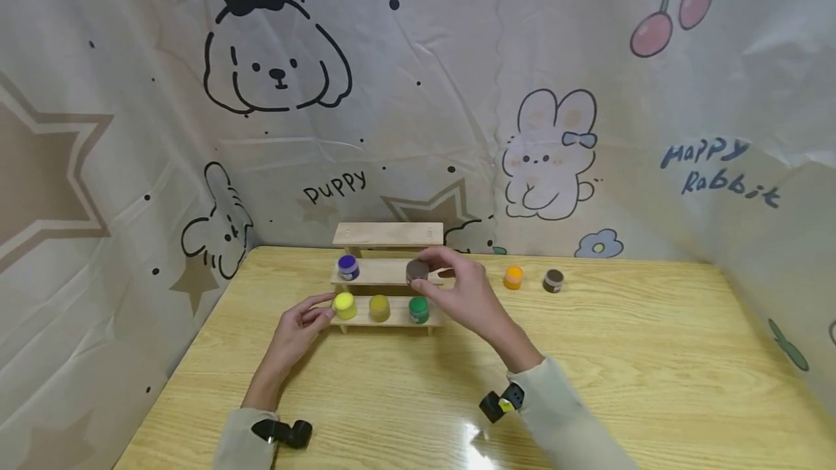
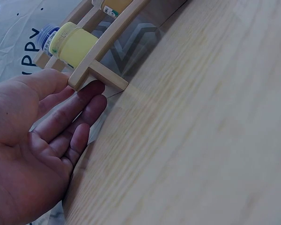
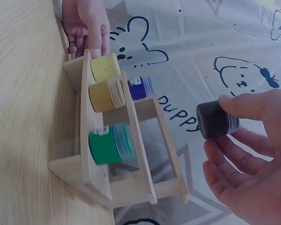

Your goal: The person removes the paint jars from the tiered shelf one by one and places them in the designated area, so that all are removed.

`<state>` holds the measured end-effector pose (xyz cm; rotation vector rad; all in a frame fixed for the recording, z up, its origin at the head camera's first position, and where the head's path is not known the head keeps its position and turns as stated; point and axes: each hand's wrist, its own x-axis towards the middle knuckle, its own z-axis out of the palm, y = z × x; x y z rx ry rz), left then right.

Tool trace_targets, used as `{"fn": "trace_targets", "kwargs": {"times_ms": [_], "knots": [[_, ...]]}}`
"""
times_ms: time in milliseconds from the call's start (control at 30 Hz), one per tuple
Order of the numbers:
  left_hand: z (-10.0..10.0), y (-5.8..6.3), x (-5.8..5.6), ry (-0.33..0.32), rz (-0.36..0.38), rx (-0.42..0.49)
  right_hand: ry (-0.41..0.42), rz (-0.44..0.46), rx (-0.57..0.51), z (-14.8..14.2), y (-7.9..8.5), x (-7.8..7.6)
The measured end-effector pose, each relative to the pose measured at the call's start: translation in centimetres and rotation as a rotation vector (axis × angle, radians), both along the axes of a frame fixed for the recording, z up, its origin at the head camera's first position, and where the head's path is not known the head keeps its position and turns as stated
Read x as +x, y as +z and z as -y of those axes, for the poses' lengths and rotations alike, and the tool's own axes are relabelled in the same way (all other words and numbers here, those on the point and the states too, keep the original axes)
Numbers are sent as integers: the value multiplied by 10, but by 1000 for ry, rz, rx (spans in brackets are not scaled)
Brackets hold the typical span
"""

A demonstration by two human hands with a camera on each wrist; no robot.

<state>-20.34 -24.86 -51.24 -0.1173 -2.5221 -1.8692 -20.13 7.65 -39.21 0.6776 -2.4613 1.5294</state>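
Observation:
My right hand pinches a dark brown paint jar between thumb and fingers, in front of the right part of the middle shelf. At the left end of a three-step wooden rack, my left hand grips the bottom shelf's corner, thumb at the edge and fingers underneath near the leg. Along that bottom shelf stand a yellow jar, an ochre jar and a green jar. A purple-blue jar sits at the left of the middle shelf. The top shelf carries nothing.
To the rack's right, an orange jar and another dark brown jar stand on the wood-grain table. A printed cloth hangs behind and beside the table, close to the rack's back.

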Motion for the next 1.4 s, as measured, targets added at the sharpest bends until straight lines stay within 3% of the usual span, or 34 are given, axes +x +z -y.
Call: {"fn": "trace_targets", "kwargs": {"times_ms": [267,700,1133,1400], "knots": [[-2,2,0,16,16,-11,-46,-19,2,-25,-8,12],[-3,0,1,17,11,-27,-110,25,-24,-68,-19,27],[0,2,1,15,1,-18,-202,28,-16,-101,-32,26],[-2,2,1,18,-13,-31,-273,92,-30,-117,-44,20]]}}
